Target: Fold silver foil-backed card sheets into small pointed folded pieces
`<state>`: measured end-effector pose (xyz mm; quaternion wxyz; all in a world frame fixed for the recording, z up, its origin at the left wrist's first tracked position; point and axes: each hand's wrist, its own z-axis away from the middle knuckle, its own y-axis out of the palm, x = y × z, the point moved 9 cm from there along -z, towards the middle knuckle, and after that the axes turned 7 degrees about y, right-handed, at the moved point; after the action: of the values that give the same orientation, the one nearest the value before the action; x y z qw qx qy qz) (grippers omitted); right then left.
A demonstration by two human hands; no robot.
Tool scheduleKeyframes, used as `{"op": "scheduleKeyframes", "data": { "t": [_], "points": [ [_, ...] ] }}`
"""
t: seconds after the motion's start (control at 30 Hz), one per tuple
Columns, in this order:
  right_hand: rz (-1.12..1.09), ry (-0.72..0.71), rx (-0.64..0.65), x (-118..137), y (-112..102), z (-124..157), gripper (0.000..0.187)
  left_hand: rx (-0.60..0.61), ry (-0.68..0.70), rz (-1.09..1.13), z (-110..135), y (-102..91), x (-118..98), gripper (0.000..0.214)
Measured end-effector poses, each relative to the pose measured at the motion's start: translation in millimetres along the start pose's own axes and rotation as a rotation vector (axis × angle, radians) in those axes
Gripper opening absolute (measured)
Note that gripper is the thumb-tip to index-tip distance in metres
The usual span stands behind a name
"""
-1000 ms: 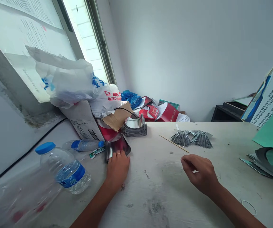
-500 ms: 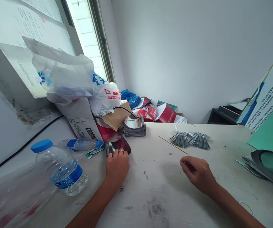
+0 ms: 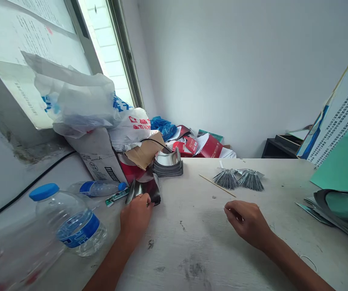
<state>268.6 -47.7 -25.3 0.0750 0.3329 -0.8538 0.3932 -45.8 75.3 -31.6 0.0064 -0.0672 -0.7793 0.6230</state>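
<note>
My left hand (image 3: 136, 217) rests at the near edge of a dark red, glossy curved sheet (image 3: 150, 188). Its fingers are curled, and the thumb and index finger come together at the sheet's rim. Over the table to the right, my right hand (image 3: 247, 223) is closed in a pinch. What its fingertips hold, if anything, is too small to make out. Beyond it lie two fanned bunches of thin metal pins (image 3: 226, 179) and a thin wooden stick (image 3: 216, 186). A stack of curved grey-edged sheets (image 3: 168, 165) stands behind the glossy sheet.
On the left are a large water bottle (image 3: 78, 232), a smaller lying bottle (image 3: 101, 188), a green tube (image 3: 117, 197) and a cardboard box (image 3: 97, 157) under plastic bags (image 3: 80, 99). Green sheets (image 3: 343, 161) and dark curved pieces (image 3: 340, 210) occupy the right side.
My left hand has shifted left and slightly nearer along the glossy sheet, its fingers more curled. My right hand keeps its pinch. The whole view has swung a little to the right.
</note>
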Motion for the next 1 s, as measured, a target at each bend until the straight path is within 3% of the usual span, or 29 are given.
{"op": "scheduleKeyframes", "data": {
  "t": [0.23,0.3,0.47,0.57,0.63,0.73,0.77,0.83,0.9,1.0],
  "points": [
    [0.031,-0.048,-0.002,12,0,-1,0.016,-0.029,-0.013,0.068,-2,-5.1,11,0.017],
    [0.040,-0.057,0.002,15,1,-1,0.017,-0.160,-0.022,0.012,4,-20.6,13,0.022],
    [0.059,-0.070,0.002,16,2,-1,0.019,-0.647,0.077,-0.138,30,-67.8,6,0.033],
    [0.012,-0.021,0.003,12,3,-2,0.019,-0.819,0.275,-0.127,46,-78.7,-21,0.028],
    [-0.108,0.103,0.020,4,5,-5,0.019,-0.887,0.570,-0.006,65,-79.6,-56,0.014],
    [-0.444,0.417,0.148,-13,24,-3,0.016,-0.845,0.937,0.234,97,-73.7,-106,0.013],
    [-0.590,0.517,0.212,-14,34,0,0.015,-0.819,1.007,0.317,105,-71.9,-117,0.016],
    [-0.828,0.648,0.332,-10,52,5,0.031,-0.728,1.073,0.491,114,-66.8,-131,0.019],
    [-0.883,0.669,0.364,-5,57,6,0.048,-0.628,0.919,0.698,104,-59.5,-126,0.016],
    [-0.865,0.598,0.280,0,47,-1,0.062,-0.330,0.548,1.015,73,-29.5,-112,0.014]
  ]
}}
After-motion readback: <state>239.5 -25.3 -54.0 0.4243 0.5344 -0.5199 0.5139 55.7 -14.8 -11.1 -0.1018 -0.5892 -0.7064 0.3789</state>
